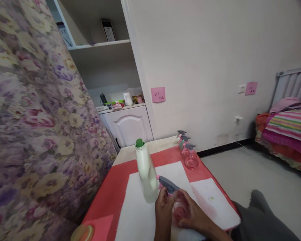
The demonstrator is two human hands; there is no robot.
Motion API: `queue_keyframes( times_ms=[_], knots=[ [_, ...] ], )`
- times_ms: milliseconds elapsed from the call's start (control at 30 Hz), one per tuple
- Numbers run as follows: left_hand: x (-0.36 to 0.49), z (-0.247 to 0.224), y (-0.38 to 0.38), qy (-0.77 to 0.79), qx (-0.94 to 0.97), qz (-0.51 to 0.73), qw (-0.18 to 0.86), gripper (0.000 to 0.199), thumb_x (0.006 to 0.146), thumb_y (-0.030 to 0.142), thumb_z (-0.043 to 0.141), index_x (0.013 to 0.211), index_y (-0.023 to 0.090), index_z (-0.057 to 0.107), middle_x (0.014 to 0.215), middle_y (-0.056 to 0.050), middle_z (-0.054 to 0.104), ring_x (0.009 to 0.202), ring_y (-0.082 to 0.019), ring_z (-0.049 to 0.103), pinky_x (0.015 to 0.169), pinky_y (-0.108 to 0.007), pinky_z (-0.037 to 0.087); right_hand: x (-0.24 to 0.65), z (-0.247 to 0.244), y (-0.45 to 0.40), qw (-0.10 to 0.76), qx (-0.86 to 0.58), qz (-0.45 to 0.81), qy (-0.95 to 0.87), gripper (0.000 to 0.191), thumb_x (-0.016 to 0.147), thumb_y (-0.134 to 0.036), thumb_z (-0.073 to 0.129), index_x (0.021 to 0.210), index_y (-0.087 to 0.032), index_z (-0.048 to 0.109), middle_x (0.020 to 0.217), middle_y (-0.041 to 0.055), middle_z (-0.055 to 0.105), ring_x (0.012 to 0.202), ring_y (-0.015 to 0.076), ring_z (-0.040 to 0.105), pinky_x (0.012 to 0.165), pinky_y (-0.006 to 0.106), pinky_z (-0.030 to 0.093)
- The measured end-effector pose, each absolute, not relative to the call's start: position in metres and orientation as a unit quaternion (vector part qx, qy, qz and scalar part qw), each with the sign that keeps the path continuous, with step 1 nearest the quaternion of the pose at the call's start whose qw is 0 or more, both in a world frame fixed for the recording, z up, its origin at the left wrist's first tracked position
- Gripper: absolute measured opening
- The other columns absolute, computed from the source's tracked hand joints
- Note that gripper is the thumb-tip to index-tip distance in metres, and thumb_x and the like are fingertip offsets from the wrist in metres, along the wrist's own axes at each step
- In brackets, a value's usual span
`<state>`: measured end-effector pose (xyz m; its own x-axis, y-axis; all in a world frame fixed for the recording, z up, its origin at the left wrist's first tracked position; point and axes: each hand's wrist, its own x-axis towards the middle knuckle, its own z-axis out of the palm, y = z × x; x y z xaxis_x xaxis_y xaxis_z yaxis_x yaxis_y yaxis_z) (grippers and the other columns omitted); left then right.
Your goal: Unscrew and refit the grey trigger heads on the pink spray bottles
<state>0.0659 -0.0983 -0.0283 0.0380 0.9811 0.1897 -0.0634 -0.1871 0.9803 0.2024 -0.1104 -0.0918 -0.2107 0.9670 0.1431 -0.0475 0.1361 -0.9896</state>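
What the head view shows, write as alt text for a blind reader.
A person's left hand and right hand hold a pink spray bottle over a red-covered table. A pale green jug stands to the left; more spray bottles stand farther back.

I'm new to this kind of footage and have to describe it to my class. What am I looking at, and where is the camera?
There is no machine here, only a person working with bare hands. The single picture comes from a camera worn on their head, looking forward and down, so the hands enter from the bottom. The left hand and right hand together hold a spray bottle with a grey trigger head and a clear, pinkish body. Beside it stands a pale green jug with a green spout. Under them lies a white sheet on a red cloth. More spray bottles stand towards the far right corner of the table.
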Motion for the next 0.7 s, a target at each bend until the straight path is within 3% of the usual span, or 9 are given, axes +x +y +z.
queue_keyframes(
  times_ms=[167, 433, 567, 700],
  knots=[
    [0.064, -0.021, -0.099, 0.4, 0.556, 0.532, 0.497, 0.018, 0.075, 0.032, 0.069, 0.087, 0.019, 0.066, 0.081, 0.0, 0.068, 0.078, -0.018, 0.06, 0.074, -0.027, 0.049, 0.211, -0.082, -0.109, 0.468, -0.362, 0.558, -0.582, 0.085, 0.047, -0.005, 0.076, 0.125, -0.025, 0.049, 0.131, 0.0048, 0.059, 0.127, 0.0311, 0.051, 0.109, 0.046, 0.036],
    [0.07, -0.035, -0.099, 0.454, 0.532, 0.57, 0.432, 0.022, 0.071, 0.035, 0.071, 0.084, 0.018, 0.064, 0.081, -0.003, 0.068, 0.081, -0.022, 0.063, 0.075, -0.03, 0.051, 0.185, -0.09, -0.118, 0.525, -0.469, 0.41, -0.58, 0.074, 0.053, -0.012, 0.077, 0.118, -0.024, 0.044, 0.122, 0.007, 0.06, 0.117, 0.0274, 0.057, 0.101, 0.04, 0.044],
    [0.071, -0.043, -0.098, 0.49, 0.513, 0.583, 0.395, 0.023, 0.068, 0.037, 0.072, 0.08, 0.019, 0.065, 0.076, -0.002, 0.067, 0.075, -0.021, 0.062, 0.072, -0.029, 0.051, 0.176, -0.091, -0.122, 0.552, -0.494, 0.355, -0.57, 0.06, 0.065, -0.02, 0.073, 0.117, -0.025, 0.043, 0.118, 0.0071, 0.06, 0.111, 0.0256, 0.06, 0.096, 0.039, 0.048],
    [0.07, -0.038, -0.099, 0.471, 0.522, 0.574, 0.42, 0.024, 0.071, 0.038, 0.072, 0.083, 0.018, 0.066, 0.078, -0.003, 0.068, 0.076, -0.021, 0.062, 0.072, -0.029, 0.051, 0.182, -0.099, -0.116, 0.525, -0.471, 0.409, -0.579, 0.078, 0.057, -0.015, 0.077, 0.125, -0.025, 0.041, 0.129, 0.0091, 0.057, 0.121, 0.0272, 0.056, 0.104, 0.041, 0.043]
  ],
)
